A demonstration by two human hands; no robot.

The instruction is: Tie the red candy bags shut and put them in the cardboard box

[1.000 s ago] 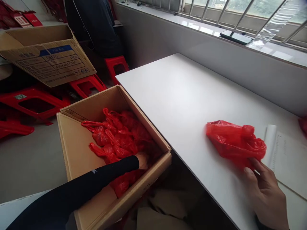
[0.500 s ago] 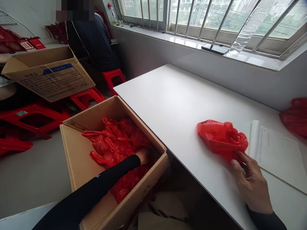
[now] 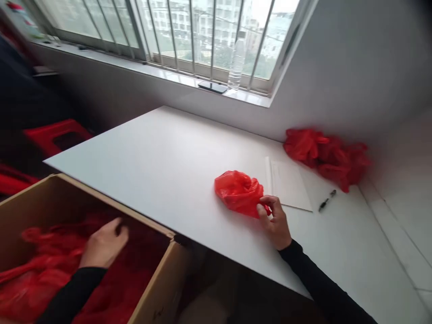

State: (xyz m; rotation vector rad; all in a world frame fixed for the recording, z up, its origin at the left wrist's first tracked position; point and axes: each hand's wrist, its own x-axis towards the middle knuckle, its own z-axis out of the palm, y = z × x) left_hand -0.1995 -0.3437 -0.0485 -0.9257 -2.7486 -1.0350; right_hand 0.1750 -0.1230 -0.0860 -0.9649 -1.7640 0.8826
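Left hand [image 3: 104, 244] over red bundles [image 3: 43, 256], right hand [image 3: 276, 224] on a thin red plastic bag [image 3: 239, 191]

Closest to me, the left hand is inside the cardboard box [image 3: 165, 284], its fingers loosely curled above the red bundles heaped beneath and to the left of it. Everything down there is blurred, so I can't tell whether those fingers have hold of anything.

Across the box's edge, the right hand has thumb and fingertips pinched on the near corner of the red plastic bag. The bag sits on the white counter [image 3: 148, 153], just left of that hand and a little beyond it, slack and crumpled. I'd expect it to weigh almost nothing, limp and a bit slippery, its film likely to cling to itself and tear if yanked. The edge is the sensible place to hold, with finger and thumb on opposite faces.

Just past the right hand's fingertips lies a notepad [image 3: 293, 185] with its cover rolled back; a pen [image 3: 326, 201] lies to that hand's right. Farther out, a pile of red bags [image 3: 327, 155] slumps against the wall. Beyond both hands, a dark phone [image 3: 212, 87] and a clear bottle [image 3: 236, 65] share the windowsill.
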